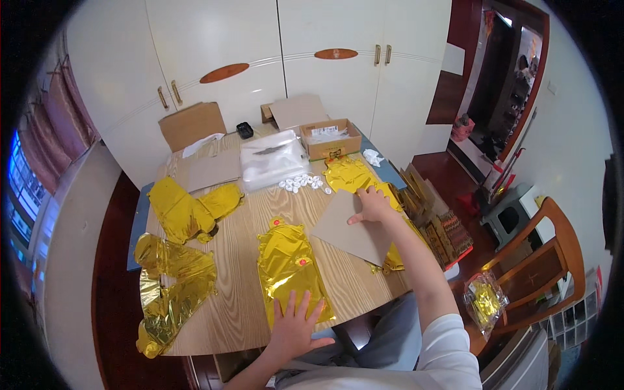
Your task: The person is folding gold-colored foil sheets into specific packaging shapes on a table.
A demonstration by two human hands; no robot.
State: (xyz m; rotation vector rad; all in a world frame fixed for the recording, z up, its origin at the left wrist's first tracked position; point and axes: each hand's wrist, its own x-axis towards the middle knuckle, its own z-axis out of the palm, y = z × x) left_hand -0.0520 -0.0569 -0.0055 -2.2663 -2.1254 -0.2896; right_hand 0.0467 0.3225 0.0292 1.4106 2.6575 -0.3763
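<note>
A flat gold foil balloon (286, 250) with small red round marks lies lengthwise in front of me on the wood-grain table. My left hand (296, 328) rests flat on its near end, fingers spread. To the right is a grey cardboard sheet (351, 227), partly over other gold foil. My right hand (375, 207) lies over the sheet's far right edge, thumb and fingers apart; whether the fingertips press the sheet or the foil beyond is unclear. More gold foil (354, 174) spreads past that hand. Two further gold foil pieces, one upper (179, 211) and one lower (172, 279), lie crumpled at the left.
Toward the back are a stack of clear plastic bags (270, 166), several small white pieces (302, 183), an open cardboard box (335, 144) and a black container (244, 130). Stacked cardboard (442, 227) stands right of the table. A wooden chair (552, 247) holds a bag of gold foil (484, 302).
</note>
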